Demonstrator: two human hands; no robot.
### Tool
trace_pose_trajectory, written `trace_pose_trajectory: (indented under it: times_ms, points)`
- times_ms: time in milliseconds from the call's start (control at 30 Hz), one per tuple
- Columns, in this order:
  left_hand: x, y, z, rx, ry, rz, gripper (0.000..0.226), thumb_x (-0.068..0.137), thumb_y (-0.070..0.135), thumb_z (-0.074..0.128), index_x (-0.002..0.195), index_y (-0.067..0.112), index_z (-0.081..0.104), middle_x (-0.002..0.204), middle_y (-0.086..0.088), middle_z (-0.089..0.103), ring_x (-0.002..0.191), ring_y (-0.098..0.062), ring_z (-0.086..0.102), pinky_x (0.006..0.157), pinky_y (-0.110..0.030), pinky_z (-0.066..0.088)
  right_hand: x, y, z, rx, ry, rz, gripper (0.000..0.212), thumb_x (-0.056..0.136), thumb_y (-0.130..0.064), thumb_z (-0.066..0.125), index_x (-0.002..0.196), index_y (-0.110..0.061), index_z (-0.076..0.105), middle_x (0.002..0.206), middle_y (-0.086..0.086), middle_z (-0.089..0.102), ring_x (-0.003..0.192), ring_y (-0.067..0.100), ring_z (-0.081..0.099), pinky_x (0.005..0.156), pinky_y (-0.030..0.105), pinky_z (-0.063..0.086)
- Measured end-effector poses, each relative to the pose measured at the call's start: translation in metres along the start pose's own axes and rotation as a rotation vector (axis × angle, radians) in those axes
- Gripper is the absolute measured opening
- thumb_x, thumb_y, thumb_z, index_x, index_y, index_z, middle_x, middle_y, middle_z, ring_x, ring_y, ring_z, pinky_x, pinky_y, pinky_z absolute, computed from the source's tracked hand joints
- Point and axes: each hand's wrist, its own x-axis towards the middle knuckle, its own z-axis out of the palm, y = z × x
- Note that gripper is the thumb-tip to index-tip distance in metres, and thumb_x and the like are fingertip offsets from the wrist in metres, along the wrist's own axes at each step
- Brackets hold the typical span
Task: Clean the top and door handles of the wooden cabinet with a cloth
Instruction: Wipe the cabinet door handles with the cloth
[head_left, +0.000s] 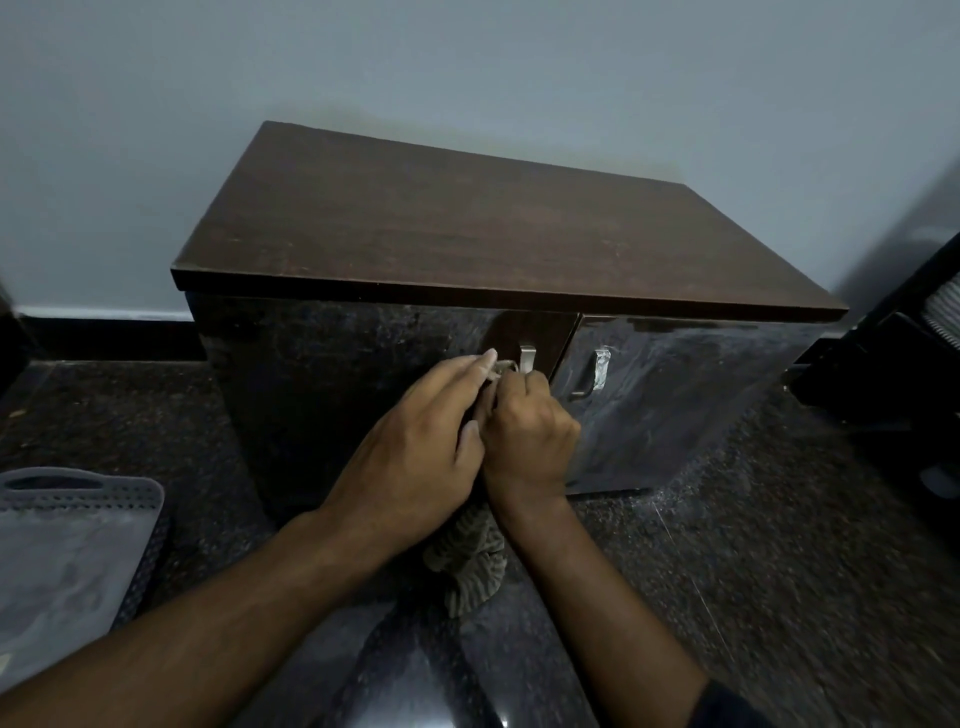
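Cabinet (467, 228) stands on the dark speckled floor (779, 571) against the pale far wall (467, 62); brown top bare, two glossy dark doors facing near. Grey perforated basket (78, 535) on the floor at near left. Dark object at far right edge, unclear what. Two metal handles by the door seam: left handle (527, 358) and right handle (597, 376). Both hands meet at the left handle. Left hand (415, 441) fingers mostly extended, tips pressing the cloth (467, 566). Right hand (530, 436) curled tight around the cloth just below the left handle. Cloth's loose end hangs beneath the wrists.
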Motion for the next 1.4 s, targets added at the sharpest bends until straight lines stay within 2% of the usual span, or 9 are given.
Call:
trace_pose_trajectory:
  times_ms: [133,333,500,733,933,1067,1200,1300,1400]
  points:
    - [-0.004,0.000,-0.003,0.004,-0.026,-0.020,0.064,0.090,0.009,0.057,0.149,0.021,0.036,0.149,0.009,0.039,0.133,0.008,0.031,0.105,0.000,0.018,-0.004,-0.004,-0.002,0.014,-0.040,0.009,0.015,0.076,-0.003,0.082,0.070,-0.002,0.068,0.063,0.011,0.065,0.041,0.025,0.060,0.034,0.027,0.041]
    - [-0.001,-0.002,-0.003,-0.017,-0.009,-0.034,0.066,0.087,0.005,0.055,0.149,0.020,0.037,0.149,0.009,0.039,0.137,0.003,0.033,0.109,-0.005,0.020,0.022,-0.007,-0.008,0.037,0.167,0.016,0.024,0.086,-0.012,0.057,0.063,-0.007,0.061,0.061,0.010,0.060,0.040,0.025,0.055,0.034,0.024,0.033]
    - [0.001,0.002,-0.003,-0.043,-0.021,-0.029,0.068,0.086,0.004,0.054,0.149,0.022,0.036,0.149,0.013,0.038,0.130,0.019,0.025,0.104,0.001,0.018,0.012,-0.005,-0.005,-0.043,0.090,-0.030,0.022,0.079,-0.008,0.080,0.066,-0.009,0.062,0.064,0.008,0.060,0.041,0.022,0.057,0.033,0.025,0.035]
    - [0.002,0.007,-0.011,-0.059,-0.012,-0.057,0.069,0.088,0.006,0.052,0.150,0.026,0.033,0.151,0.014,0.036,0.137,0.009,0.029,0.104,0.002,0.018,-0.011,0.004,0.002,-0.103,-0.016,-0.146,0.020,0.075,-0.001,0.083,0.067,-0.007,0.065,0.062,0.007,0.060,0.039,0.016,0.055,0.034,0.026,0.040]
    - [-0.001,0.009,-0.012,-0.063,-0.034,-0.043,0.070,0.087,0.006,0.052,0.151,0.026,0.032,0.149,0.017,0.036,0.128,0.022,0.025,0.099,0.005,0.018,0.006,-0.008,-0.008,-0.102,-0.079,-0.032,0.023,0.066,-0.006,0.088,0.065,-0.007,0.065,0.059,0.007,0.062,0.038,0.023,0.060,0.033,0.026,0.041]
    - [-0.001,0.006,-0.012,-0.037,-0.029,-0.060,0.070,0.087,0.009,0.054,0.151,0.027,0.031,0.151,0.015,0.035,0.134,0.012,0.028,0.102,-0.001,0.021,-0.004,-0.004,-0.005,-0.088,-0.067,-0.053,0.015,0.074,-0.005,0.084,0.076,-0.003,0.069,0.067,0.010,0.065,0.043,0.023,0.062,0.034,0.029,0.044]
    - [-0.002,0.006,-0.012,-0.020,-0.014,-0.080,0.069,0.089,0.011,0.054,0.151,0.028,0.029,0.151,0.015,0.034,0.130,0.014,0.026,0.098,-0.001,0.020,-0.021,0.008,0.000,0.073,-0.147,-0.088,0.013,0.077,0.000,0.079,0.078,-0.003,0.067,0.070,0.012,0.064,0.051,0.027,0.063,0.039,0.032,0.045]
    - [-0.001,0.003,-0.012,-0.014,0.035,-0.095,0.067,0.088,0.007,0.053,0.150,0.024,0.035,0.150,0.012,0.038,0.128,0.014,0.027,0.097,0.006,0.019,-0.013,0.011,-0.001,0.231,-0.056,-0.116,0.002,0.088,-0.001,0.067,0.087,-0.001,0.067,0.078,0.012,0.062,0.063,0.027,0.061,0.050,0.034,0.046]
    - [0.001,0.002,-0.010,-0.036,0.052,-0.104,0.066,0.084,0.001,0.052,0.147,0.017,0.041,0.147,0.009,0.043,0.127,0.013,0.031,0.098,0.005,0.018,0.002,0.008,0.001,0.293,0.068,-0.145,0.015,0.095,-0.006,0.056,0.101,0.002,0.068,0.090,0.016,0.062,0.079,0.028,0.058,0.065,0.034,0.048]
